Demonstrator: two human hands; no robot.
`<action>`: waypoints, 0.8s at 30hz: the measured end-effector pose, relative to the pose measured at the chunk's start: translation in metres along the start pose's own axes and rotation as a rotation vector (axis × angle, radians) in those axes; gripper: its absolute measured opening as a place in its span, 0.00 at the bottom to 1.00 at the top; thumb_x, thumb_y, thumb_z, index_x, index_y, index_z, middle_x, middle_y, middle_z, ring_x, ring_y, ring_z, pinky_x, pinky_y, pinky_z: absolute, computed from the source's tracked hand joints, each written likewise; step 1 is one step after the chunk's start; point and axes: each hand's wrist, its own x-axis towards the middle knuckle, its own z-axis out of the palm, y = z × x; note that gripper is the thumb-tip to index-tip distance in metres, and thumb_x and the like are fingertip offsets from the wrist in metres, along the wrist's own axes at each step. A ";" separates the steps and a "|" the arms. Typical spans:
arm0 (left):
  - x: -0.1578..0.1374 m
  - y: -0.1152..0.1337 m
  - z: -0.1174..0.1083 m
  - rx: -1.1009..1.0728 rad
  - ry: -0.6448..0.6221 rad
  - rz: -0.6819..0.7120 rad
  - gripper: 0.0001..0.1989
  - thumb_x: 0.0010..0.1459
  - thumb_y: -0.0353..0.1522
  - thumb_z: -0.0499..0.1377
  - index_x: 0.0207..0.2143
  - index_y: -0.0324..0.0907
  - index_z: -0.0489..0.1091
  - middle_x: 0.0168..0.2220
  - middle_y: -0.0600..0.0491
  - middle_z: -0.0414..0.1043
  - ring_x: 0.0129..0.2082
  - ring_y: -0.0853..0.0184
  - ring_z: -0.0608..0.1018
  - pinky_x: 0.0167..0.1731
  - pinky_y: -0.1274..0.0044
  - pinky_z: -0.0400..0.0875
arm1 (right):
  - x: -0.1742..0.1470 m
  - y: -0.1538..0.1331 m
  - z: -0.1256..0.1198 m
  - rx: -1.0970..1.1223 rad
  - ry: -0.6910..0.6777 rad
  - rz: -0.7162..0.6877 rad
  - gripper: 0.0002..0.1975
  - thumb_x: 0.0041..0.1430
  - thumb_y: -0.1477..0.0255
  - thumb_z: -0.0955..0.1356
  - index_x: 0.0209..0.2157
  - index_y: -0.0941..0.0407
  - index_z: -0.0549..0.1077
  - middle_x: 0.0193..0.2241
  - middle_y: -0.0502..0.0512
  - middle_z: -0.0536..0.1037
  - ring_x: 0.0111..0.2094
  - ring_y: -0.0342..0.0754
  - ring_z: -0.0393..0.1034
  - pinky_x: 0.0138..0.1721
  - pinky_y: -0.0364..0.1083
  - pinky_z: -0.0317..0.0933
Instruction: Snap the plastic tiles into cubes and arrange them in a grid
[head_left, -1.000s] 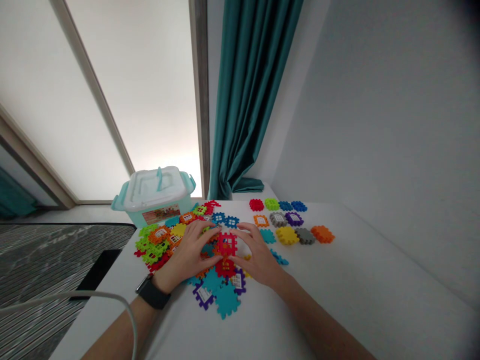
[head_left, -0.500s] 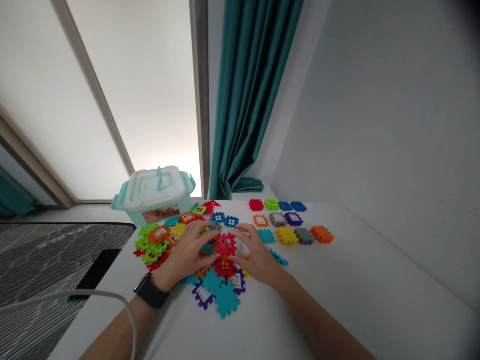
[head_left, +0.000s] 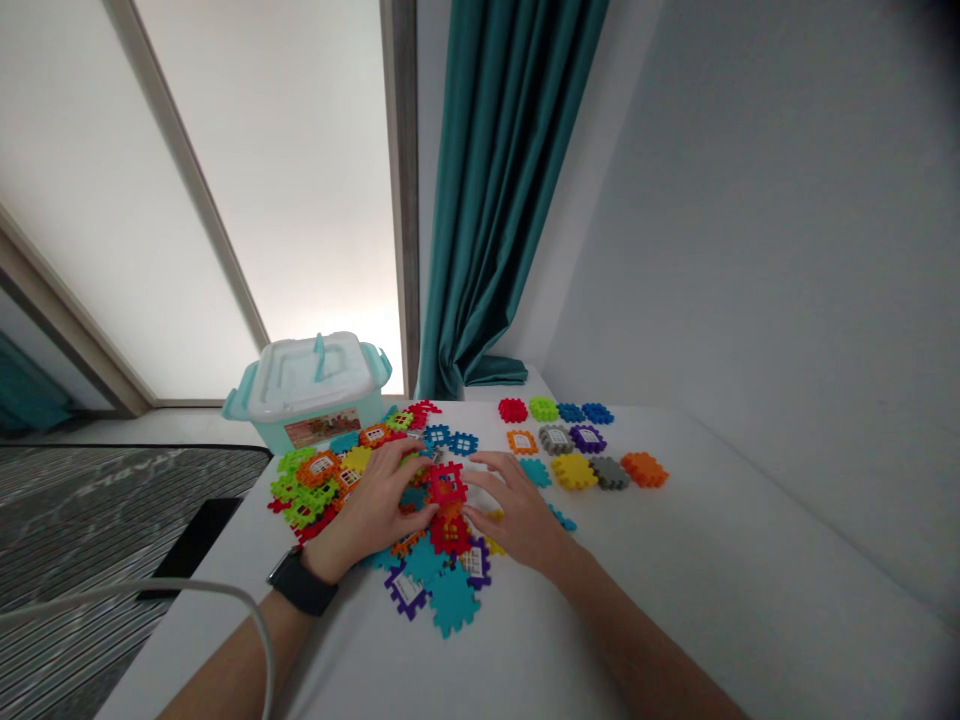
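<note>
A red toothed building tile with a window opening (head_left: 448, 482) lies tilted between my two hands, over the pile. My left hand (head_left: 382, 497) curves around its left side, fingertips at the upper edge and thumb near the lower corner; the exact contact is partly hidden. On the other side, my right hand (head_left: 517, 510) has its fingers spread, with fingertips close to the tile's right edge. Below the tile is another red tile (head_left: 450, 536). Turquoise tiles (head_left: 454, 600) and a purple framed tile (head_left: 406, 590) lie nearer to me.
Several loose green tiles (head_left: 304, 500) are heaped at left. A lidded turquoise box (head_left: 319, 385) stands behind them. At right, tiles lie in rows by kind, among them a yellow tile (head_left: 574, 471) and an orange tile (head_left: 644, 469). A pale cable (head_left: 225, 590) crosses the lower left.
The red window tile has shifted slightly left and away from me and turned a little. My right hand's fingers have moved slightly right, while my left hand has barely moved.
</note>
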 end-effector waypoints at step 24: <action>0.000 0.005 0.007 -0.022 0.083 -0.051 0.28 0.59 0.38 0.66 0.58 0.45 0.63 0.55 0.43 0.67 0.56 0.51 0.71 0.55 0.59 0.70 | 0.011 -0.019 0.011 0.669 0.187 0.744 0.08 0.57 0.63 0.69 0.30 0.53 0.75 0.48 0.57 0.72 0.47 0.53 0.70 0.41 0.50 0.69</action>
